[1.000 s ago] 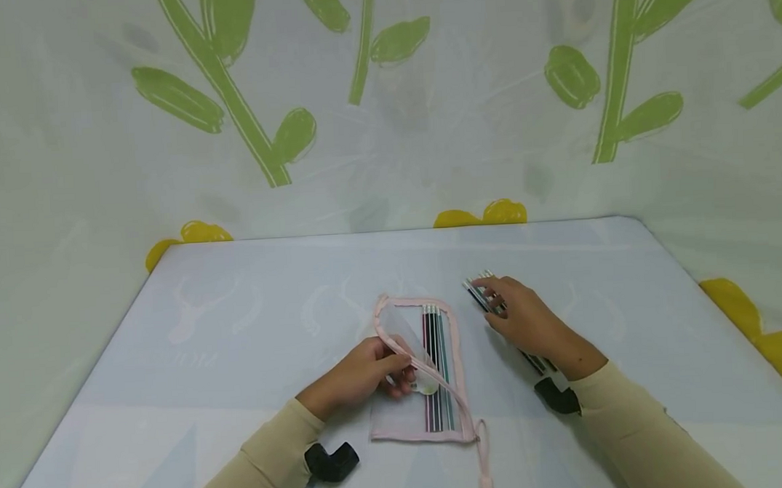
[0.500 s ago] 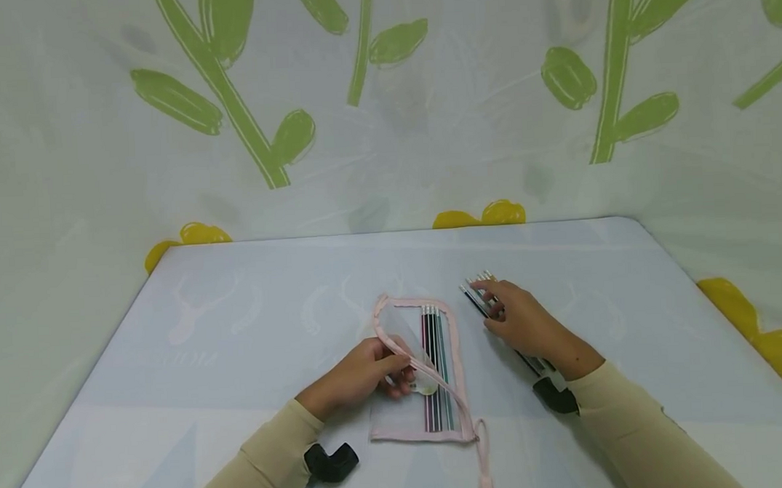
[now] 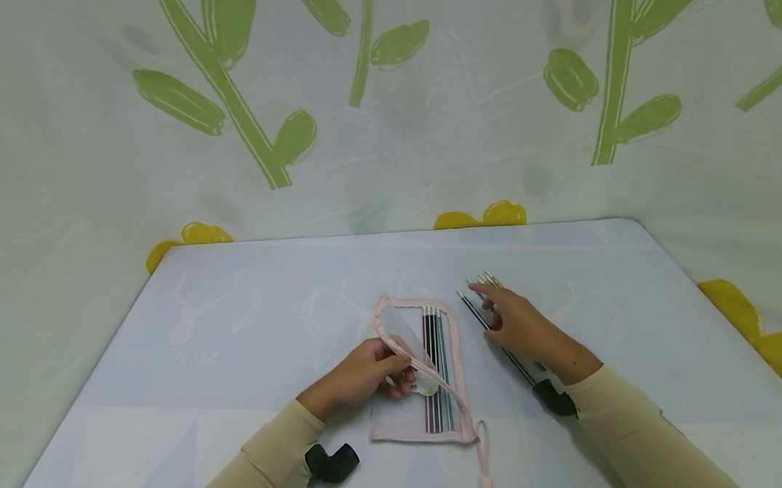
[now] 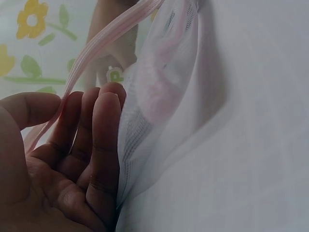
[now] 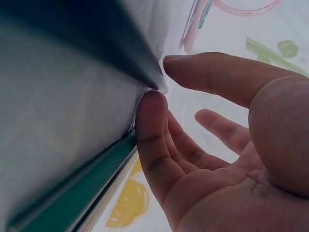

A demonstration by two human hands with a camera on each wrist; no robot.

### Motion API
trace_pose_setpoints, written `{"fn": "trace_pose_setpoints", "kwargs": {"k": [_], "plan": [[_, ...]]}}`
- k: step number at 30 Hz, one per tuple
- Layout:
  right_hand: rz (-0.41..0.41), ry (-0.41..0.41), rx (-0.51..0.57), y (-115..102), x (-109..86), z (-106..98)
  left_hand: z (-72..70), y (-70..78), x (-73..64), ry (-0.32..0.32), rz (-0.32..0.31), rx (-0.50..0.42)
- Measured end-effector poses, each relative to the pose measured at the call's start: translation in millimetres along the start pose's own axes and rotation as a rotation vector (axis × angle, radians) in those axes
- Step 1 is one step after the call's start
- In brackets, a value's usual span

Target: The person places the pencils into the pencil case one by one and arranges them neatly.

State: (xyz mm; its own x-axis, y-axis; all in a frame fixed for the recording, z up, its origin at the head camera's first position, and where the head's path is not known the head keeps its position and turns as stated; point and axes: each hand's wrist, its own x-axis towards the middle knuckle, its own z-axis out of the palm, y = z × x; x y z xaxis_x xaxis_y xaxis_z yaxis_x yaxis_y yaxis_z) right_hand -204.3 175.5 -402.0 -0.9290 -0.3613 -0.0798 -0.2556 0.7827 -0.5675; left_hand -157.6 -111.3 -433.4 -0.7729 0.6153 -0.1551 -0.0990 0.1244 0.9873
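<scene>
My left hand (image 3: 370, 372) pinches the pink zipper edge of a see-through pencil case (image 3: 460, 350) between thumb and fingers, lifting that side. In the left wrist view, the pink zipper strip (image 4: 91, 50) runs past the thumb tip, and the mesh lies against the fingers. Several striped pencils (image 3: 440, 409) lie side by side inside the case. To its right, my right hand (image 3: 529, 332) is over loose pencils, thumb and fingers apart. A dark pencil (image 3: 519, 369) lies by the thumb, its tip end hidden near the wrist. In the right wrist view, fingertips touch or nearly touch this pencil (image 5: 96, 38); a teal pencil (image 5: 77, 188) lies beyond.
The pencil case's pink strap (image 3: 484, 458) hangs toward the near side of the pale table (image 3: 236, 302). A black wrist mount (image 3: 331, 463) sits at the left sleeve, another (image 3: 555, 398) at the right. A curtain with green leaf prints (image 3: 458, 124) stands behind the table.
The dark pencil has shifted left, away from the other loose pencils, as the right hand moved slightly toward the near side. The left hand and the pencil case look unchanged.
</scene>
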Motion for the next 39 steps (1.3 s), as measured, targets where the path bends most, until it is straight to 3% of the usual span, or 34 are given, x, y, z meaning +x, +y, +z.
{"fn": "trace_pose_setpoints", "kwargs": {"k": [16, 24, 32, 39], "plan": [[-0.027, -0.017, -0.072, -2, -2.9, 4, 1.9, -0.2, 0.8, 0.020, -0.013, -0.006], [-0.002, -0.045, -0.037, -4, -3.6, -1, 2.0, -1.0, 1.8, 0.011, -0.014, -0.003], [0.020, -0.026, 0.002, -7, -4.7, -3, 1.6, -1.5, 1.9, 0.016, -0.019, -0.016], [-0.044, 0.025, -0.024, -7, -5.7, -4, 2.7, 0.4, 0.8, 0.017, -0.016, -0.009]]}}
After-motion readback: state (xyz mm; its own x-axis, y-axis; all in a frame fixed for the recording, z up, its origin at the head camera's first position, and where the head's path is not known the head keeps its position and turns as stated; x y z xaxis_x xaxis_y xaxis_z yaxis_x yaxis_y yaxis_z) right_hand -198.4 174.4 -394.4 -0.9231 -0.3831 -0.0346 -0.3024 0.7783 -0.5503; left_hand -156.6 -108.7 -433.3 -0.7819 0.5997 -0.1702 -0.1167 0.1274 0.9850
